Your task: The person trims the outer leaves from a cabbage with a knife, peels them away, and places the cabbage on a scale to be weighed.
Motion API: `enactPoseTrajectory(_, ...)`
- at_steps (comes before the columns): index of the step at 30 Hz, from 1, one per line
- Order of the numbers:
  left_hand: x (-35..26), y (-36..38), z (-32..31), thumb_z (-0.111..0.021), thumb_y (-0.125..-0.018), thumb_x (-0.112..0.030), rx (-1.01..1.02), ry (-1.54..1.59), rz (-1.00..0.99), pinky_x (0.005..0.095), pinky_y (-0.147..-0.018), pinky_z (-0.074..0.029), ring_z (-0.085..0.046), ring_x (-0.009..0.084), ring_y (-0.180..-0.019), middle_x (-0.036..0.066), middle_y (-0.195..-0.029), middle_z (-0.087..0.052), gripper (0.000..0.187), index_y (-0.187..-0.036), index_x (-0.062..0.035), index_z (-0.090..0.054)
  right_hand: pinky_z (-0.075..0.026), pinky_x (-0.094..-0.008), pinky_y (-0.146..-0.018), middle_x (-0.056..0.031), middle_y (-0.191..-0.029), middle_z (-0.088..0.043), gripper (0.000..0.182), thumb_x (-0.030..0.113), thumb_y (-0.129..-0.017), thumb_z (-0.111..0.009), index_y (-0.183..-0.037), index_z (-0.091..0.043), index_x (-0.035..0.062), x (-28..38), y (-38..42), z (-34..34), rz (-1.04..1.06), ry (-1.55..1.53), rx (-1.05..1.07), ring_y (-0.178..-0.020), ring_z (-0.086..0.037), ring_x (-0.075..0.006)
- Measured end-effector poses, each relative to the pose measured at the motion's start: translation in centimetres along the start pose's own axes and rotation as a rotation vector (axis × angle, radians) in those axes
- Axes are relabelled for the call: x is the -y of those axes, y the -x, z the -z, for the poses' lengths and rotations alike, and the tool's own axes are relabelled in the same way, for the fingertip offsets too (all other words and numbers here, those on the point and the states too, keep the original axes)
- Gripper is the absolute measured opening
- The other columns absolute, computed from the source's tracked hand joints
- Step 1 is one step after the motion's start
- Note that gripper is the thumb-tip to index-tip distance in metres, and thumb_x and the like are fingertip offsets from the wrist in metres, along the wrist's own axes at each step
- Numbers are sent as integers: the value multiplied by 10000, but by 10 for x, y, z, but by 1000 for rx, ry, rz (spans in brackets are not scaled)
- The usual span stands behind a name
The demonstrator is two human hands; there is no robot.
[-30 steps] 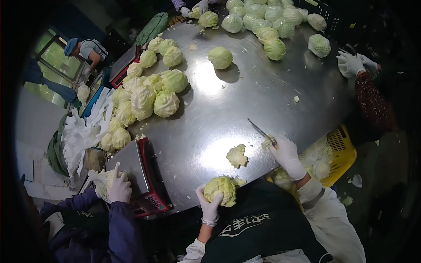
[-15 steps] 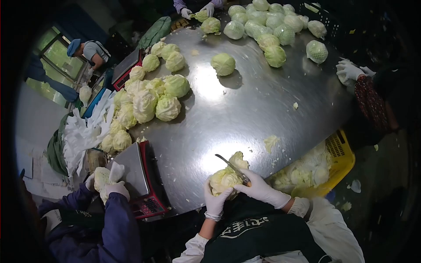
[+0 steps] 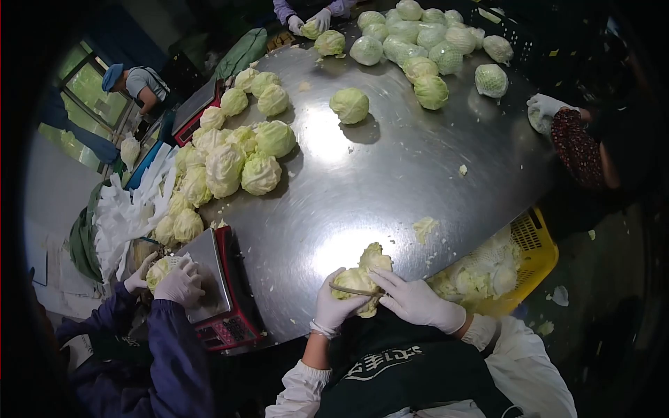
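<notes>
A pale green cabbage (image 3: 357, 281) rests at the near edge of the steel table (image 3: 390, 174). My left hand (image 3: 330, 304), in a white glove, grips the cabbage from the left. My right hand (image 3: 416, 301), also gloved, holds a knife (image 3: 350, 290) whose blade lies across the cabbage's near side. A torn outer leaf (image 3: 376, 257) sits just behind the cabbage, touching it.
A loose leaf scrap (image 3: 424, 227) lies to the right. A yellow crate (image 3: 533, 259) of trimmings hangs off the table's right edge. Red-framed scales (image 3: 217, 287) stand left, beside a person in blue holding a netted cabbage (image 3: 162, 272). Cabbage piles (image 3: 230, 157) fill the left and far side.
My right hand brought the knife from the right side of the table down onto the cabbage, then turned the blade flat across its near side. The person at right pulled their hands back.
</notes>
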State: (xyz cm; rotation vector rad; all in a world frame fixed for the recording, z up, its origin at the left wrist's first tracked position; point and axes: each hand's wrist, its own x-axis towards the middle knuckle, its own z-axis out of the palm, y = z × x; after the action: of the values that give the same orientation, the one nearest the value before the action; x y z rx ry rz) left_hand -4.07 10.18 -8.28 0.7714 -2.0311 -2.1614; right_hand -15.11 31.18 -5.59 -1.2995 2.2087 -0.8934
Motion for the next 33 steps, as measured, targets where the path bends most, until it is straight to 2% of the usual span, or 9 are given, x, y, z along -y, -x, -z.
enactPoseTrajectory(10,-16,-26,-10,-922,-697,-135,142,13,87,333,-879,-582,-695,190,-997,147,-1134,-694,773,-1297,108,-500,-579,-413,-621,-88,-1229,-667,480,289,-1016,-553,-1479,-482,182,-1,-25,11,31,254,-84,-723,-716,-297)
enactPoseTrajectory(18,3,-5,-14,-910,-695,-87,72,-518,-219,371,-1008,-523,-605,242,-1186,160,-1347,-556,989,-1496,19,-340,-533,-475,-892,-211,-1135,-706,404,349,-1044,-464,-1373,-586,149,-94,-68,-4,-359,-106,-290,-1021,-683,-402)
enactPoseTrajectory(22,3,23,19,-916,-719,-87,179,37,67,396,-1083,-477,-550,258,-1293,164,-1415,-517,1028,-1536,-16,-296,-525,-474,-918,-245,-1220,-669,509,370,-1016,-513,-1482,-468,169,-88,-60,60,-707,38,-263,-1061,-668,-417)
enactPoseTrajectory(25,8,39,25,-897,-754,-69,221,44,30,380,-1119,-444,-524,257,-1315,177,-1442,-482,1003,-1542,5,-280,-525,-457,-922,-226,-1291,-643,679,368,-954,-631,-1547,-375,157,-67,-41,56,-598,153,-486,-1090,-672,-391)
enactPoseTrajectory(27,13,41,22,-873,-792,-84,168,69,12,377,-1115,-445,-528,254,-1308,175,-1446,-479,961,-1545,-5,-281,-540,-467,-856,-150,-1240,-649,871,415,-868,-759,-1564,-323,126,-46,-30,44,-292,-143,-263,-1060,-679,-350)
enactPoseTrajectory(29,20,39,14,-849,-829,-100,122,96,-9,373,-1110,-447,-532,251,-1301,174,-1449,-476,919,-1547,-15,-283,-528,-405,-909,-187,-1171,-648,986,526,-818,-789,-1565,-328,75,-8,-19,28,-283,-298,18,-1047,-666,-308)
enactPoseTrajectory(30,25,38,9,-821,-861,-118,44,69,-20,370,-1103,-451,-534,245,-1295,172,-1440,-483,878,-1549,-22,-283,-522,-388,-914,-213,-1219,-635,994,540,-807,-793,-1558,-344,67,6,-21,23,-269,-357,155,-1071,-662,-305)
enactPoseTrajectory(31,27,37,7,-794,-894,-135,-37,43,-31,367,-1096,-455,-535,239,-1289,169,-1431,-489,838,-1550,-30,-283,-536,-385,-859,-214,-1122,-683,761,475,-860,-751,-1440,-515,42,-4,-17,-20,-98,-314,-94,-983,-690,-305)
enactPoseTrajectory(33,26,39,6,-773,-914,-149,-119,114,43,364,-1080,-466,-549,237,-1269,171,-1416,-504,789,-1535,-22,-303,-543,-386,-826,-206,-1028,-697,616,438,-885,-723,-1339,-595,41,-12,-23,-20,-147,-439,-44,-919,-699,-301)
